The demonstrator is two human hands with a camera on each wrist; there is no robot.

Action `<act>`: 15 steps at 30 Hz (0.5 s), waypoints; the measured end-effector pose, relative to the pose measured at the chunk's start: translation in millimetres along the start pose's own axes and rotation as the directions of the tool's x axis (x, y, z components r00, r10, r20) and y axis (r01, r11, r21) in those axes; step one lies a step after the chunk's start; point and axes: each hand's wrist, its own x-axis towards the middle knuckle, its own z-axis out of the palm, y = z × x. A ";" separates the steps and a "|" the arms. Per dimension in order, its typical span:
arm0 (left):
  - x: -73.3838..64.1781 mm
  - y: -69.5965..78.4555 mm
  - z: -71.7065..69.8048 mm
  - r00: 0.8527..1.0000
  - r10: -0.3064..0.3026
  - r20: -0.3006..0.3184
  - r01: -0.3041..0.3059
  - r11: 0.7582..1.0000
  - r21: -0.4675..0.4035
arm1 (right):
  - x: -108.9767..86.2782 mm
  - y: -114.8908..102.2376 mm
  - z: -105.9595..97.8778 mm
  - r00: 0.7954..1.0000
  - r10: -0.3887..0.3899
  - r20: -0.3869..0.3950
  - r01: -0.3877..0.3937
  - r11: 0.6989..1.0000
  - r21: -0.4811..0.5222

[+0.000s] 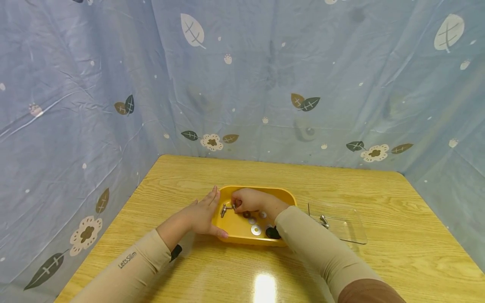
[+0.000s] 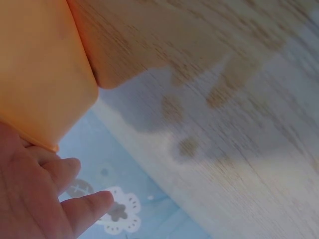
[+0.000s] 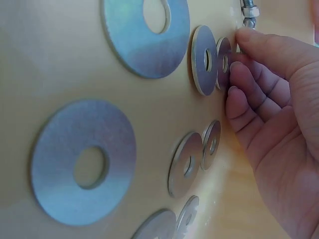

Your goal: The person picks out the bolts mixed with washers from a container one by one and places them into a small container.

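My left hand rests against the left end of a yellow plastic tray, its thumb on the front rim and its fingers stretched along the side. Over the left part of the tray, my right hand reaches down and pinches a small metal bolt at its fingertips. More metal bolts lie just left of those fingertips. Several round flat washers are spread over the tray floor; up close in the right wrist view, silvery washers lie beside the curled fingers.
Right of the yellow tray is a clear plastic tray with a few metal bolts in it. Both stand on a wood-grain table. Blue patterned curtains hang behind the table and at its sides.
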 end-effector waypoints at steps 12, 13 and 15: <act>-2.0 2.0 -1.7 1.000 0.004 -0.001 -0.004 1.000 0.008 | -2.8 -2.0 -10.8 0.999 -0.017 -0.029 0.019 0.998 0.065; -2.2 2.2 -2.1 1.000 0.001 0.001 -0.001 1.000 0.008 | -3.0 -3.3 -12.7 0.999 -0.031 -0.041 0.034 0.998 0.061; -2.3 2.1 -2.3 1.000 -0.002 0.004 0.002 1.000 0.008 | -3.8 -6.9 -17.0 0.996 -0.057 -0.064 0.061 0.997 0.050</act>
